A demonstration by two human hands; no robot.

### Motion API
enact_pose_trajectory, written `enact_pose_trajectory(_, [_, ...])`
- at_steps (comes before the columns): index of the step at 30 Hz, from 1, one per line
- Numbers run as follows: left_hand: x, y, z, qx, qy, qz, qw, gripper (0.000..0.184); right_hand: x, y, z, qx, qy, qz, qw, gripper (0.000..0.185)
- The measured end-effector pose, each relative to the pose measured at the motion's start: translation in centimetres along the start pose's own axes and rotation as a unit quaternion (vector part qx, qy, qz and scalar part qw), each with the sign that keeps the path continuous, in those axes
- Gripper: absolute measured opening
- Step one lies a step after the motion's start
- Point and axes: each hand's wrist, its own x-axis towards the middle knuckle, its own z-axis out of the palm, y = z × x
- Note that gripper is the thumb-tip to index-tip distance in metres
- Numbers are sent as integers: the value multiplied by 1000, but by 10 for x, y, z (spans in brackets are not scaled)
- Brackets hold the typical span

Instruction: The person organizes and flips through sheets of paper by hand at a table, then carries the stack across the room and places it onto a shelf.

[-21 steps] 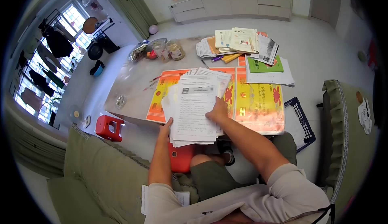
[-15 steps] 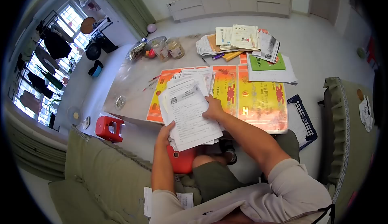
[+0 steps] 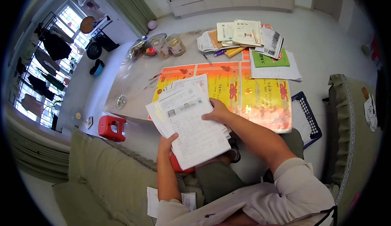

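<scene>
Papers (image 3: 193,132): the left hand (image 3: 166,144) and right hand (image 3: 216,112) grip opposite edges, likely keeping the loose, uneven sheets together above the lap.

Above the bare left part of the table (image 3: 132,81), room is left for a hand; its far edge is blocked by jars (image 3: 176,46). Rightward, passage is obstructed by piled books (image 3: 247,33)

Clothes (image 3: 55,46) are hung near a bright window (image 3: 67,18), while a red stool (image 3: 106,128) is placed between the sofa (image 3: 106,160) and desk (image 3: 130,79). Clear jars (image 3: 176,46) are grouped on the desk; a pale balloon (image 3: 152,25) is seen beside the curtain (image 3: 126,6).
</scene>
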Motion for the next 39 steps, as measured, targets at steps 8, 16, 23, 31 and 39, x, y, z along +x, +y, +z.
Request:
enact_pose_trajectory(8, [-51, -47, 7, -88, 44, -30, 995, 57, -71, -19, 8, -199, 22, 19, 980, 101])
enact_pose_trajectory(16, [-94, -49, 37, 123, 64, 171, 975, 58, -62, 4, -6, -60, 20, -110, 992, 114])
enact_pose_trajectory(23, [-121, -5, 79, 329, 43, 221, 917, 43, -86, -37, -46, 160, -108, -49, 980, 105])
enact_pose_trajectory(31, [-25, 95, 154, 280, -6, 332, 901, 51, -98, -179, -140, 43, 147, -203, 967, 78])
enact_pose_trajectory(39, [80, 58, 215, 189, -87, 308, 928, 56, -108, -153, -196, -135, 263, -197, 935, 53])
